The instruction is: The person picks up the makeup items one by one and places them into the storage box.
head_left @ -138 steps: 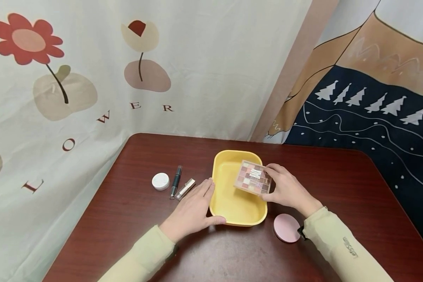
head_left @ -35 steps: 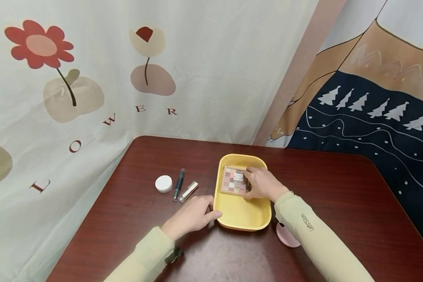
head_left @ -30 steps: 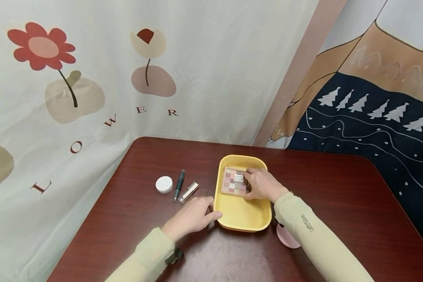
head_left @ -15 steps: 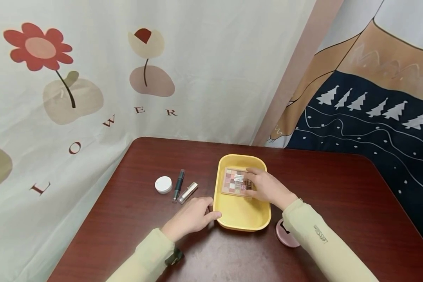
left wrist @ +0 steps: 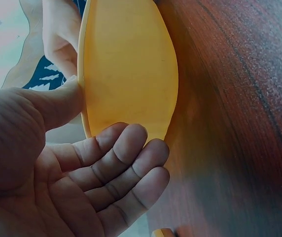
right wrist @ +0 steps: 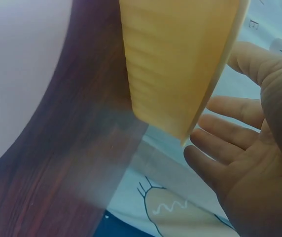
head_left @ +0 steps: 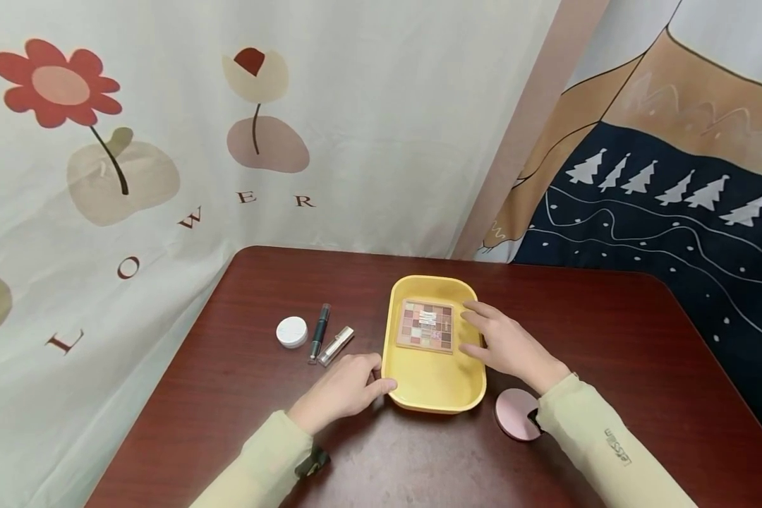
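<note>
A yellow plastic basin (head_left: 428, 384) stands on the table, and an eyeshadow palette (head_left: 425, 327) lies flat inside it, toward the far end. My left hand (head_left: 343, 391) holds the near-left rim; in the left wrist view the thumb (left wrist: 64, 103) lies at the rim and the bent fingers are against the outer wall. Over the basin's right rim hovers my right hand (head_left: 511, 346), its fingers spread and nothing between them. The palette and the right fingertips are apart. The right wrist view shows this hand (right wrist: 249, 148) beside the basin's outer wall (right wrist: 170, 59).
Left of the basin lie a white round jar (head_left: 291, 331), a dark double-ended pen (head_left: 319, 333) and a clear and gold tube (head_left: 336, 346). A pink round compact (head_left: 514, 414) sits by the right sleeve. Printed curtains (head_left: 381, 127) hang behind the brown table (head_left: 584, 317).
My right hand has lowered the palette into the basin, let go of it and drawn back to the right. My left fingers have moved from lying along the rim to gripping it.
</note>
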